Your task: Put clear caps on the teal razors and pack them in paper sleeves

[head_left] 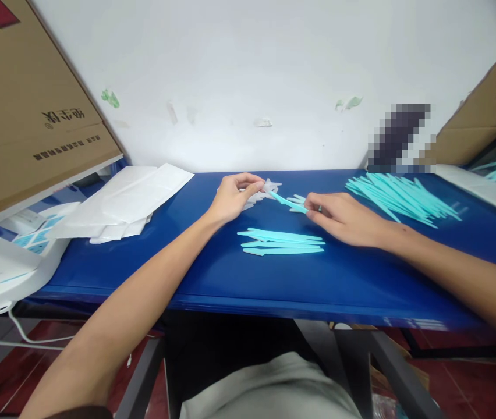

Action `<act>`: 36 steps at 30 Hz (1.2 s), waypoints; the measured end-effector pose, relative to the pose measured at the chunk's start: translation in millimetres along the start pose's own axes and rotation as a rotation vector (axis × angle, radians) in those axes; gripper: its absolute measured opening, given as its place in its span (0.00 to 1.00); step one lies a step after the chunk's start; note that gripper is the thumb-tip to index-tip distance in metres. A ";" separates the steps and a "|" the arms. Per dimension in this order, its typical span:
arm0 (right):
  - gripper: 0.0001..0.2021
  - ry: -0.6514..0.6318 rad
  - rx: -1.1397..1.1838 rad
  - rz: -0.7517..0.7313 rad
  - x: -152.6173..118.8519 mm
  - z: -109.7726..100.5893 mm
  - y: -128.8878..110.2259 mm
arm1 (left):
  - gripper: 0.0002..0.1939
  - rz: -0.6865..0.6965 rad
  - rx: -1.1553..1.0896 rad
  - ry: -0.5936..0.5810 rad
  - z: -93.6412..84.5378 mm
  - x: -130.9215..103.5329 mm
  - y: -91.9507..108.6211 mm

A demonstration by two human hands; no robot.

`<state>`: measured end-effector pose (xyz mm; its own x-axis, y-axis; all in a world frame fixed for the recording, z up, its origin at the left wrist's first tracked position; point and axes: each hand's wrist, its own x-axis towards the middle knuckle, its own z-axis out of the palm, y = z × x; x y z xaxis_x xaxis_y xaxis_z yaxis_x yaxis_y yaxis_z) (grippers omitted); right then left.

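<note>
My right hand (339, 216) is closed on one end of a slim turquoise stick (289, 202). At its other end, my left hand (234, 196) pinches a small translucent white piece (268, 185) that touches the stick's tip. Behind and between the hands lie several translucent white pieces (297, 199), partly hidden by my fingers. Nearer the table's front edge, a small group of turquoise sticks (283, 242) lies roughly side by side. Beyond my right hand is a larger loose pile of turquoise sticks (400, 196).
White sheets or bags (121, 201) lie at the left of the blue table (213, 273), beside a white device (51, 244) with cables. A large cardboard box (34, 105) stands at the left. A white wall rises behind the table; more cardboard (488, 105) is at the right.
</note>
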<state>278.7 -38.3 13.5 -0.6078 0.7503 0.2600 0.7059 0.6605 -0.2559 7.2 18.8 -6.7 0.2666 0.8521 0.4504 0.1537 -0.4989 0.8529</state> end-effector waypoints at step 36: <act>0.14 0.060 0.407 0.195 1.4 -0.8 17.0 | 0.21 0.545 0.946 -0.365 3.8 -8.0 7.9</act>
<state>290.1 -26.0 10.3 -0.4469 0.8668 0.2211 0.5975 0.4732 -0.6474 9.9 7.4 -4.6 0.7531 0.4670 0.4634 0.5447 -0.8376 -0.0412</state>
